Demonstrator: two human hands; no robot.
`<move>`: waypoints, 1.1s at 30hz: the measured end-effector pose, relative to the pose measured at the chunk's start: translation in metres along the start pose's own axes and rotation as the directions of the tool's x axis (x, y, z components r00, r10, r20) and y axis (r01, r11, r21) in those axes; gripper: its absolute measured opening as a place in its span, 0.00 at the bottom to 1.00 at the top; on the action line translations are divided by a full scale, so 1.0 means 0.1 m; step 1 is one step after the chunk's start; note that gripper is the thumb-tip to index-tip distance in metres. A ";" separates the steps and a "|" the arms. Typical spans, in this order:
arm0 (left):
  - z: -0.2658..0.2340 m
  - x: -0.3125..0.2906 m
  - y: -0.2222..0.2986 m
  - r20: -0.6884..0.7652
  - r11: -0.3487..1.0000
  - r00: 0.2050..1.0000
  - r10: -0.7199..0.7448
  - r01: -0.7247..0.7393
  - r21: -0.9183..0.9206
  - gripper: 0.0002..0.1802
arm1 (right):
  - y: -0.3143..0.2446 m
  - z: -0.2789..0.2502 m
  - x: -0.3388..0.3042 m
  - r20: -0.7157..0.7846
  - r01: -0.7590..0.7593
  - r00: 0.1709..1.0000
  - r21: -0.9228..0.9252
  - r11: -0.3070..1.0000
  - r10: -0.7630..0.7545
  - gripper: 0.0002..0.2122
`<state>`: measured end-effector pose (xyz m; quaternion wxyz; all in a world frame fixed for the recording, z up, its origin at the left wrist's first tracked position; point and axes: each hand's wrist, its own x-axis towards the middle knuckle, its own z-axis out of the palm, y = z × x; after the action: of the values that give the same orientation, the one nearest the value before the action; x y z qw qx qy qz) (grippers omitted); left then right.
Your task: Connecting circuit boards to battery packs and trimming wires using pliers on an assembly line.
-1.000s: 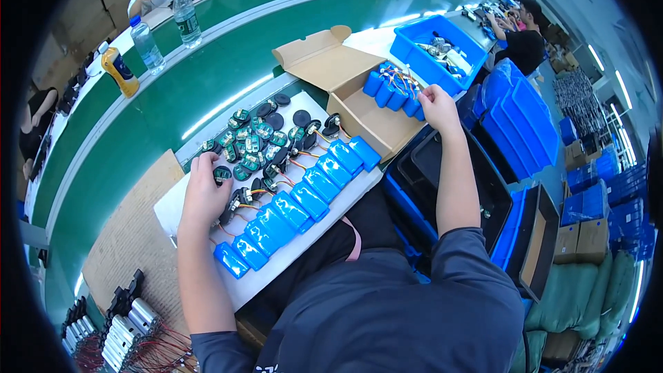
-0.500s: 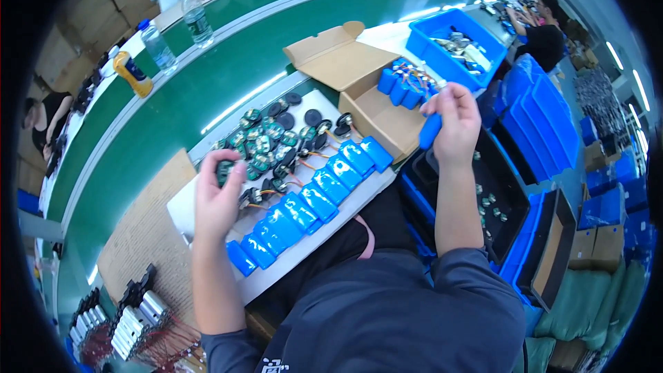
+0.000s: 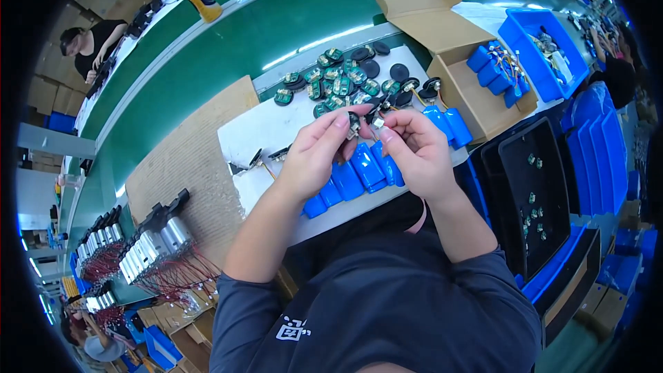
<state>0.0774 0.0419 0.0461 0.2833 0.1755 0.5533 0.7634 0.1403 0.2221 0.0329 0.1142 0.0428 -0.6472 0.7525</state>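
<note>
Over the white work board (image 3: 238, 135), my two hands meet. My left hand (image 3: 311, 155) pinches a small round circuit board (image 3: 353, 125) on edge. Close beside it, my right hand (image 3: 423, 155) grips a small white plug (image 3: 378, 123) between thumb and fingers. Whether plug and board touch, I cannot tell; the blue battery pack is not clearly visible in the right hand. Under my hands lies a row of blue battery packs (image 3: 367, 167), partly hidden. Beyond them is a pile of green circuit boards (image 3: 340, 85) with black round discs (image 3: 399, 72).
An open cardboard box (image 3: 473, 100) with blue battery packs (image 3: 492, 69) stands right, beside a blue bin (image 3: 514, 31) of parts. A black tray (image 3: 514, 214) holds small boards. Silver cylinders with red wires (image 3: 148, 252) lie left, next to a cardboard sheet (image 3: 200, 141).
My hands have come together from far apart. My right hand has moved left from the box, where it held a blue battery pack. The view has shifted left.
</note>
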 end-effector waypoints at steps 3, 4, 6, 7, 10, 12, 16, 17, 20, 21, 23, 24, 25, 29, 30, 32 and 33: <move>0.01 0.01 -0.06 0.001 0.990 1.000 -0.006 0.006 -0.142 0.21 | -0.04 0.04 0.04 0.061 0.292 0.955 -0.381 0.877 -0.292 0.05; 0.02 0.02 -0.07 -0.026 0.990 1.000 0.016 -0.019 -0.138 0.21 | -0.06 0.04 0.05 0.133 0.419 0.899 -0.544 0.727 -0.418 0.05; 0.04 0.02 -0.10 -0.080 0.990 0.995 0.060 -0.070 -0.126 0.22 | -0.08 0.08 0.03 0.113 0.378 0.919 -0.522 0.765 -0.377 0.05; 0.06 0.02 -0.11 -0.081 0.990 0.995 0.057 -0.067 -0.127 0.22 | -0.09 0.10 0.01 0.095 0.338 0.936 -0.499 0.798 -0.338 0.04; 0.11 -0.01 -0.08 -0.150 0.967 0.979 0.141 -0.103 0.233 0.23 | -0.10 0.11 -0.01 0.092 0.295 0.954 -0.463 0.836 -0.286 0.04; 0.11 -0.01 -0.08 -0.121 0.936 0.975 0.186 -0.138 0.323 0.23 | -0.09 0.11 -0.02 0.119 0.291 0.957 -0.436 0.852 -0.265 0.03; 0.09 -0.01 -0.08 -0.024 0.819 0.955 0.295 -0.240 0.522 0.24 | -0.08 0.12 0.00 0.121 0.297 0.954 -0.453 0.840 -0.273 0.03; 0.08 0.00 -0.08 0.002 0.791 0.948 0.319 -0.268 0.550 0.23 | -0.07 0.12 0.00 0.119 0.297 0.954 -0.455 0.840 -0.274 0.03; 0.09 0.00 -0.09 0.013 0.779 0.948 0.319 -0.270 0.566 0.23 | -0.02 0.12 0.00 0.107 0.268 0.963 -0.461 0.846 -0.247 0.02; 0.10 -0.01 -0.09 -0.001 0.794 0.956 0.294 -0.244 0.557 0.22 | -0.02 0.12 -0.01 0.105 0.268 0.963 -0.462 0.845 -0.248 0.02; 0.12 -0.03 -0.09 -0.015 0.807 0.963 0.270 -0.218 0.548 0.22 | -0.03 0.16 -0.03 0.057 0.127 0.992 -0.374 0.919 -0.114 0.01; 0.13 -0.04 -0.10 -0.011 0.761 0.947 0.321 -0.251 0.599 0.22 | -0.04 0.17 -0.04 0.039 0.054 0.998 -0.326 0.944 -0.044 0.02; 0.15 -0.05 -0.10 -0.004 0.709 0.929 0.370 -0.280 0.647 0.21 | -0.04 0.17 -0.04 0.040 0.055 0.998 -0.325 0.944 -0.045 0.02; 0.17 -0.08 -0.10 0.007 0.650 0.913 0.408 -0.296 0.700 0.20 | -0.08 0.17 -0.04 0.056 0.001 0.998 -0.295 0.955 0.016 0.03; 0.17 -0.08 -0.10 0.005 0.649 0.915 0.403 -0.290 0.704 0.19 | -0.08 0.18 -0.05 0.059 -0.010 0.998 -0.290 0.957 0.028 0.02; 0.18 -0.06 -0.11 -0.001 0.663 0.910 0.414 -0.301 0.685 0.19 | -0.06 0.18 -0.05 0.065 -0.035 0.996 -0.277 0.960 0.055 0.02; 0.18 -0.09 -0.13 -0.013 0.679 0.907 0.422 -0.307 0.667 0.19 | -0.05 0.20 -0.07 0.068 -0.043 0.996 -0.274 0.961 0.064 0.02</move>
<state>0.0979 0.0532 0.0404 -0.0006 0.3057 0.7584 0.5757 0.1464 0.2029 0.0397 0.0739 0.0380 -0.7492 0.6571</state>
